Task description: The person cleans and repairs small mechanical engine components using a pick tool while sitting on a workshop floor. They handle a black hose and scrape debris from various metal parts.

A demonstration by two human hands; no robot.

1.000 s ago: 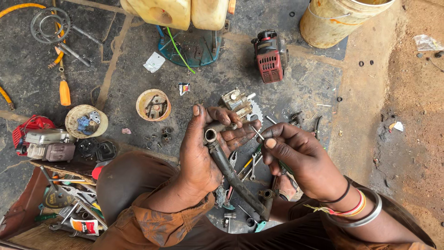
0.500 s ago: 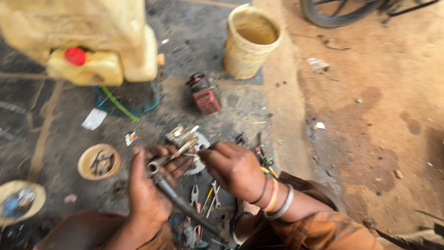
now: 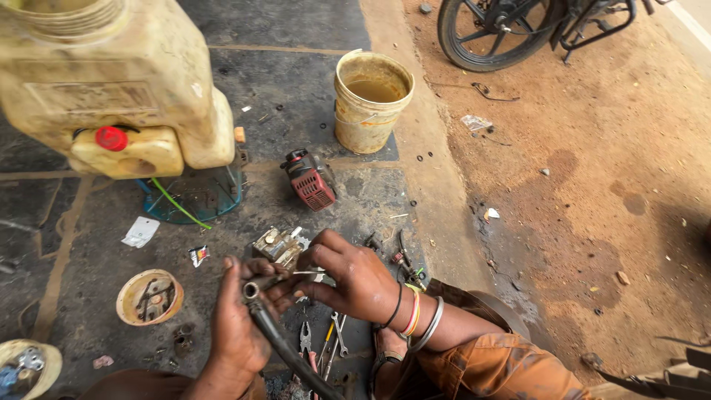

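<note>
The left hand (image 3: 235, 326) is wrapped tight around a black hose (image 3: 278, 344), gripping it just below its metal end fitting (image 3: 252, 288), which pokes up above the thumb and forefinger. The hose runs down and to the right from that fist, out of the bottom of the view. The right hand (image 3: 348, 278) comes in from the right, its fingers pinched narrow on a thin metal tool (image 3: 304, 273) whose tip points at the fitting; the two hands almost touch. Bangles (image 3: 416, 318) ring the right wrist above an orange sleeve (image 3: 503, 363).

Just behind the hands, on the dark oily floor (image 3: 296, 96), sits a small metal carburettor-like part (image 3: 275, 245). Under the right forearm lie pliers (image 3: 305, 342) and a spanner (image 3: 338, 333). Further up stands a little red engine (image 3: 311, 180), and beyond it a dirty yellow bucket (image 3: 370, 104) holding murky liquid. To the left lies a round tan lid (image 3: 148, 298) with small parts in it. A big yellowed plastic tank (image 3: 111, 81) with a red cap (image 3: 111, 138) fills the upper left, and a motorcycle wheel (image 3: 492, 33) rests on the reddish dirt (image 3: 592, 185) at upper right.
</note>
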